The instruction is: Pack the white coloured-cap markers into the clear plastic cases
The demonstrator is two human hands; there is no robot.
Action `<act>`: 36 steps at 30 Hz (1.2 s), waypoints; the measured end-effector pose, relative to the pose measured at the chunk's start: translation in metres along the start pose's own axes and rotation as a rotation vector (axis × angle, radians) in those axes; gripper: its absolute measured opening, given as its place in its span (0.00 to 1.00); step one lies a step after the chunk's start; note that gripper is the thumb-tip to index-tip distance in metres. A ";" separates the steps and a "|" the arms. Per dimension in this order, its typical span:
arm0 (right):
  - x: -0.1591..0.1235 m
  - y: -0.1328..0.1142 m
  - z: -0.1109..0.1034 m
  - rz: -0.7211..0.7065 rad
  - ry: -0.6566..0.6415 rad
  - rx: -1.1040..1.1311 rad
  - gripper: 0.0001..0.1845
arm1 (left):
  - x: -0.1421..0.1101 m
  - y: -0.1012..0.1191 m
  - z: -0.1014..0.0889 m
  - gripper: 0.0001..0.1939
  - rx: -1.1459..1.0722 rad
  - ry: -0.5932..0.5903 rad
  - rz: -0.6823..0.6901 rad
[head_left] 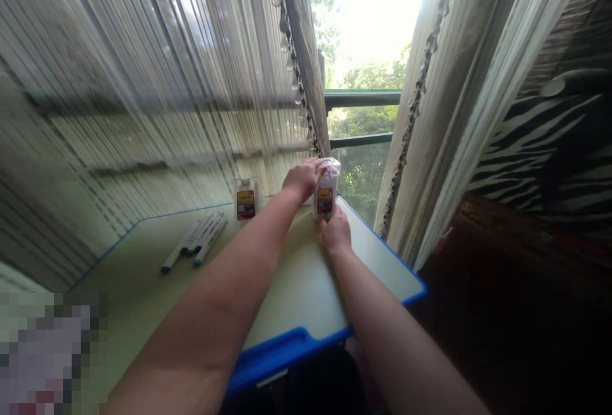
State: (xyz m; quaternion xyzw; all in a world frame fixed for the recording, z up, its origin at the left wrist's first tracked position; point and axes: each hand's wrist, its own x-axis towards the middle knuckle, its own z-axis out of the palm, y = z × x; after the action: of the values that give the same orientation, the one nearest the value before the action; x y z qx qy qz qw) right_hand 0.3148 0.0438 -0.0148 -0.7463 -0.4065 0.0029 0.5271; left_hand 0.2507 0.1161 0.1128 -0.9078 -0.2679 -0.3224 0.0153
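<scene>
While the left hand (302, 179) curls over the top of a plastic-wrapped pack (326, 195), the right hand (336, 231) closes around its base, with 1 more pack (245, 203) standing on the desk (306, 287).

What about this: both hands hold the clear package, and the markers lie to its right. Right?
No: the head view shows the markers lie left of the clear package, not right. The left hand and right hand do hold it.

place: likely a home room | beaded sheer curtains (143, 83) | window (363, 147) onto trees | zebra-print fabric (540, 147) | blue-edged table (301, 287)
</scene>
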 end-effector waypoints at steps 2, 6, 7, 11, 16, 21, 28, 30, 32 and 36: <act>-0.001 -0.003 -0.003 0.046 -0.008 0.024 0.26 | -0.014 0.000 0.012 0.26 0.002 0.017 -0.088; -0.003 -0.007 -0.007 0.124 -0.013 0.030 0.32 | -0.054 -0.019 0.048 0.36 -0.048 0.079 -0.186; -0.003 -0.007 -0.008 0.126 -0.022 0.030 0.32 | -0.062 -0.026 0.056 0.38 -0.051 0.058 -0.177; -0.003 -0.008 -0.008 0.082 -0.051 0.023 0.29 | -0.074 -0.045 0.074 0.39 -0.082 0.054 -0.231; -0.003 -0.008 -0.006 0.091 -0.038 0.017 0.33 | -0.069 -0.050 0.071 0.42 0.079 -0.014 -0.207; -0.007 -0.009 -0.008 0.120 0.031 0.062 0.41 | -0.072 -0.049 0.067 0.33 0.122 -0.238 -0.213; 0.012 -0.030 -0.018 0.050 0.118 0.118 0.47 | -0.074 -0.043 0.062 0.29 0.175 -0.146 -0.292; 0.021 -0.036 -0.013 0.007 0.069 0.121 0.51 | -0.073 -0.050 0.065 0.29 0.126 -0.218 -0.335; 0.027 -0.037 -0.008 0.003 0.037 0.114 0.50 | -0.072 -0.059 0.068 0.27 0.109 -0.277 -0.293; 0.029 -0.032 -0.011 0.041 0.092 0.028 0.40 | -0.070 -0.066 0.067 0.23 0.126 -0.248 -0.149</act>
State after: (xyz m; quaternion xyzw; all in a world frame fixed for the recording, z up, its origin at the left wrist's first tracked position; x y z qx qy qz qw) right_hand 0.3197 0.0564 0.0280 -0.7464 -0.3664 -0.0149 0.5553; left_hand 0.2105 0.1527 0.0086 -0.9155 -0.3540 -0.1905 0.0151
